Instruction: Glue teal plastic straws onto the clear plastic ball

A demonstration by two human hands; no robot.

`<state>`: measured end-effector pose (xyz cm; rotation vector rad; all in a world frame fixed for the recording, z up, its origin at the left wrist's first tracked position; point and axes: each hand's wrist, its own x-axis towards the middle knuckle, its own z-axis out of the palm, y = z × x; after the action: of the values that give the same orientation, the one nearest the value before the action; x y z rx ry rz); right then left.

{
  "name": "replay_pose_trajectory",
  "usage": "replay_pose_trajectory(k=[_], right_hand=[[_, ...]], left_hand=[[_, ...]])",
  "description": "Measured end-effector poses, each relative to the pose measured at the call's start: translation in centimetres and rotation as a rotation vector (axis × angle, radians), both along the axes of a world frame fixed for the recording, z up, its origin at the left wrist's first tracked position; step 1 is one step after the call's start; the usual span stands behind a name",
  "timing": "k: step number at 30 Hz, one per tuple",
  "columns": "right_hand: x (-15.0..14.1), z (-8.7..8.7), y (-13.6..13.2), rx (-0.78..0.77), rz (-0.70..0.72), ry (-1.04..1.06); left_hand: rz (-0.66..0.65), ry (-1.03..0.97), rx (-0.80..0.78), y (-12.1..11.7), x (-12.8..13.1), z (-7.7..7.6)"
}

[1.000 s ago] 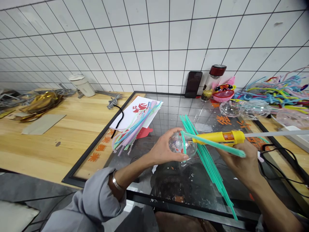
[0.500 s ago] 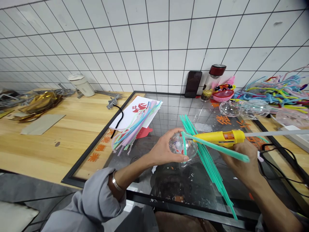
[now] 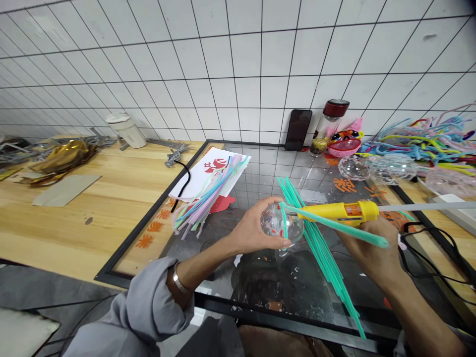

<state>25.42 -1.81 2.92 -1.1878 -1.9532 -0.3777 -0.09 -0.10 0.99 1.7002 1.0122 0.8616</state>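
Left hand (image 3: 256, 230): your grip's clamped on a clear ball (image 3: 296, 232), held over the dark part of the table (image 3: 260, 312). Right hand (image 3: 383, 248): your grip's wrapped round a yellow glue gun (image 3: 327, 211), nozzle toward the ball; can't tell if touching. Green strip (image 3: 342, 229) runs from the ball across the gun. Green bundle (image 3: 327, 260) lies between your hands; phone (image 3: 298, 130) leans on the wall, bottle (image 3: 327, 129) beside it.

left sleeve (image 3: 156, 297) is grey, loose, creased, bunched near the elbow | bracelet (image 3: 180, 279) is a smooth, shiny silver band
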Motion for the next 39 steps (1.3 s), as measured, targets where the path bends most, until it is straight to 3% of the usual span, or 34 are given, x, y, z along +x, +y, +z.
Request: replay_pose_trajectory(k=[10, 16, 25, 39], right_hand=[[0.8, -0.6, 0.0, -0.079, -0.044, -0.017], [0.6, -0.3, 0.0, -0.007, -0.009, -0.055], [0.9, -0.4, 0.0, -0.077, -0.031, -0.058], [1.0, -0.6, 0.2, -0.018, 0.002, -0.035]], left_hand=[[0.009, -0.012, -0.002, -0.1, 0.1, 0.1], [0.01, -0.005, 0.007, -0.2, 0.1, 0.1], [0.013, -0.013, 0.006, -0.1, 0.1, 0.0], [-0.009, 0.017, 0.037, 0.0, 0.1, 0.0]])
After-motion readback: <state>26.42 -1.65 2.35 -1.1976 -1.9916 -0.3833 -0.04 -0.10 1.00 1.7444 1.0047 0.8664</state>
